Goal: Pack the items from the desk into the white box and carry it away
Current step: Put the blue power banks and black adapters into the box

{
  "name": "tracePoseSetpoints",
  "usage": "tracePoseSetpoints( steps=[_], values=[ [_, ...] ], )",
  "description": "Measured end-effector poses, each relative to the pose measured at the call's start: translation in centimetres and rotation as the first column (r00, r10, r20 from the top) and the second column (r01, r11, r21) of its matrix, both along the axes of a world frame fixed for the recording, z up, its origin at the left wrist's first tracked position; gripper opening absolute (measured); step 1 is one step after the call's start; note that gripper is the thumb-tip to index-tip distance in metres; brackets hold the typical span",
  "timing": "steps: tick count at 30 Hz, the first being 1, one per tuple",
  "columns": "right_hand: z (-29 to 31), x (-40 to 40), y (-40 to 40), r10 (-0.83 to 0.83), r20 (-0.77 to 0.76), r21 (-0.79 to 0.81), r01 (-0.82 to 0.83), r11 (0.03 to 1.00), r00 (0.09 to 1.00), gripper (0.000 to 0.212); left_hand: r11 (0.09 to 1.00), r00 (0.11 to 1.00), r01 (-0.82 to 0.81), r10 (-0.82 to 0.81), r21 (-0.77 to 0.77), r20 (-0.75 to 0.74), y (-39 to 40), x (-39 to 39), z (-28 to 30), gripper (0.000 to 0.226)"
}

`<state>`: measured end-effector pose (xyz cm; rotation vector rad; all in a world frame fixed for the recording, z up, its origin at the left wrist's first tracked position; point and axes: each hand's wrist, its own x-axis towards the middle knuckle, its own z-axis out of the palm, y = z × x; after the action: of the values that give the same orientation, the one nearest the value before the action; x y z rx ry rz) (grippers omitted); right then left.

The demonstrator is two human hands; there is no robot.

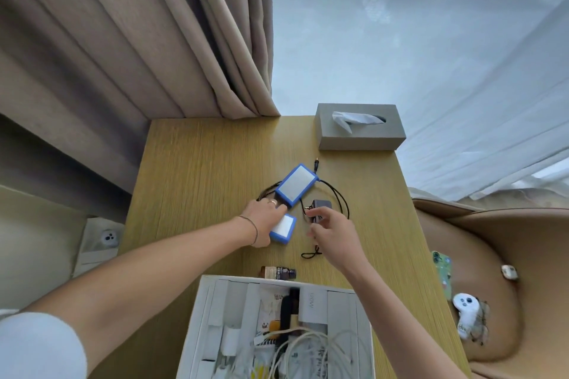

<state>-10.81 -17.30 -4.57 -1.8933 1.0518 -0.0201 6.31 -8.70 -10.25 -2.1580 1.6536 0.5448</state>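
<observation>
White box (203,311), insert printed "120W" (311,301)

Light wooden desk (197,163) with grey tissue box (358,132), two blue-edged white rectangular packs (296,184), black cabled adapter (320,206), small brown bottle (278,272), open white cardboard box (197,317).

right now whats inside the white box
The white box holds white cables, white packets, a printed snack pouch and a dark upright item. Anything beneath them is covered, and the near end is out of frame.
</observation>
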Motion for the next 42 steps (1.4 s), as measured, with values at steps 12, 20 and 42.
tracePoseSetpoints(
  steps=[12,20,42],
  values=[
    [1.2,1.0,0.6,-0.099,0.160,0.062,0.091,0.994,0.982,0.040,0.864,0.471,-0.504,0.301,0.027,-0.829,3.4,2.6,6.9,0.062],
    [1.3,2.9,4.0,0.180,0.173,0.177,-0.210,0.962,0.968,0.058,0.464,-0.342,-0.815,0.100,0.348,-0.934,5.9,2.3,9.7,0.054],
    [12.3,4.3,6.7,0.107,0.595,0.257,-0.315,0.914,0.797,0.039,0.316,-0.091,-0.947,-0.082,0.060,-0.992,13.5,-3.9,14.2,0.089]
  ],
)
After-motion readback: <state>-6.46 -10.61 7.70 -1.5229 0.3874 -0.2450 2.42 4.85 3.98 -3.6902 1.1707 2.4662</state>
